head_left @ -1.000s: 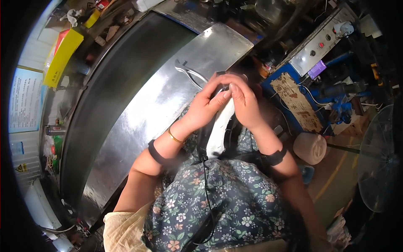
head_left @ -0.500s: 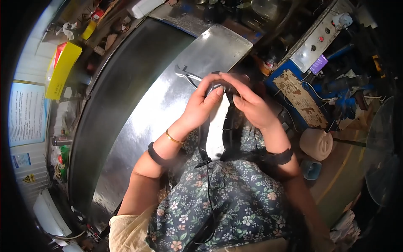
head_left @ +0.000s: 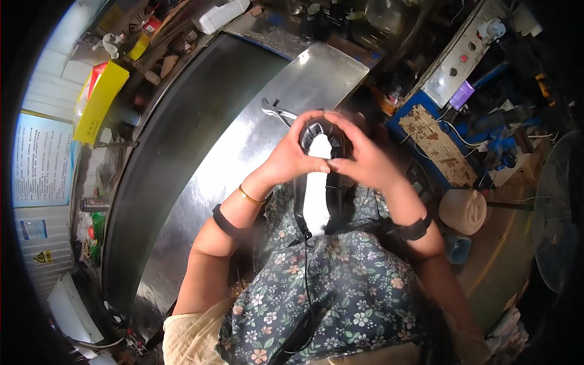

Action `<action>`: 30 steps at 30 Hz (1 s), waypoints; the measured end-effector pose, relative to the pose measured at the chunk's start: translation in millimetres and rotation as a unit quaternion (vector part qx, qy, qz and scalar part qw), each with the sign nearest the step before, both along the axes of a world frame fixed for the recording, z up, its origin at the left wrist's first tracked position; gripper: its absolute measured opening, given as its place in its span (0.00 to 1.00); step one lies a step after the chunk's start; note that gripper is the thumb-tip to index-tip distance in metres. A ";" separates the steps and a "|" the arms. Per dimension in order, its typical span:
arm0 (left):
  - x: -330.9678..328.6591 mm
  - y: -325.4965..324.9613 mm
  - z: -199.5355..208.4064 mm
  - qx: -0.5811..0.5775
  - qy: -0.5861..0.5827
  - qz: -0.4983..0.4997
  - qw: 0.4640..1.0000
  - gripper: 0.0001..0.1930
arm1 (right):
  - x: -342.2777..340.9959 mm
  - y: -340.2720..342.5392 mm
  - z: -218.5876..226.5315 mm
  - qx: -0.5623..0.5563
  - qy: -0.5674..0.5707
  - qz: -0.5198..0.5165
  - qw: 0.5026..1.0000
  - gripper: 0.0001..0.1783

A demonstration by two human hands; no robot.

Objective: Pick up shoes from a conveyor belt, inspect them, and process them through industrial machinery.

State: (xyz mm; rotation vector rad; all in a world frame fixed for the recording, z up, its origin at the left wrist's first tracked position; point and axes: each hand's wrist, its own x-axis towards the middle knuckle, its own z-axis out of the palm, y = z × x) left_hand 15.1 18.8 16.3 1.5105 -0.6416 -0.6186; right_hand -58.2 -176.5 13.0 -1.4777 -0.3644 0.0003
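Note:
A black shoe upper (head_left: 300, 204) on a last stands bottom-up before my body, its far end away from me. Gathered black material rings a white insole (head_left: 316, 204) along the bottom. My left hand (head_left: 292, 155) wraps the upper's far left side, and my right hand (head_left: 371, 158) wraps its far right side. Both thumbs lie over the white insole, tips almost meeting. The fingertips come together around the far end. Just beyond my left hand, metal pliers (head_left: 277, 112) lie on the shiny metal sheet (head_left: 225, 146).
A dark curved belt or bench surface (head_left: 158, 140) runs along the left. Right of me stands a blue machine with a control panel (head_left: 453, 70). A beige jug (head_left: 462, 211) and a blue container (head_left: 457, 249) are on the floor. A yellow box (head_left: 102, 103) sits far left.
My thumbs have moved from near the far end toward me, onto the middle of the white insole. The gathered far end now shows between my hands. The pliers have stayed on the sheet.

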 end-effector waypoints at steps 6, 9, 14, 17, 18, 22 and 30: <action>-17.7 -3.1 -6.1 0.023 -0.044 0.051 0.997 0.66 | 29.8 17.8 8.8 -0.123 -0.051 -0.147 0.980 0.15; -11.5 2.9 -10.2 -0.009 -0.017 0.037 0.999 0.63 | 29.4 30.0 9.8 -0.159 -0.122 -0.206 0.958 0.12; -35.3 -36.8 9.5 -0.007 -0.111 0.082 0.990 0.38 | 12.6 -13.0 7.0 0.002 0.019 -0.094 0.995 0.16; -76.1 -48.6 37.4 -0.024 -0.349 -0.020 0.937 0.35 | -24.8 -76.6 25.7 0.231 0.101 0.011 0.968 0.54; -79.0 -39.5 46.6 -0.057 -0.308 -0.101 0.944 0.33 | -32.9 -81.5 25.2 0.233 0.153 0.025 0.960 0.60; -64.3 -44.5 34.8 -0.210 -0.094 -0.224 0.947 0.22 | -117.4 -103.7 46.1 0.152 0.380 -0.085 0.908 0.34; 93.6 55.5 -128.1 0.269 -0.310 0.301 0.861 0.17 | -120.6 -93.0 -61.6 0.362 0.435 -0.114 0.817 0.31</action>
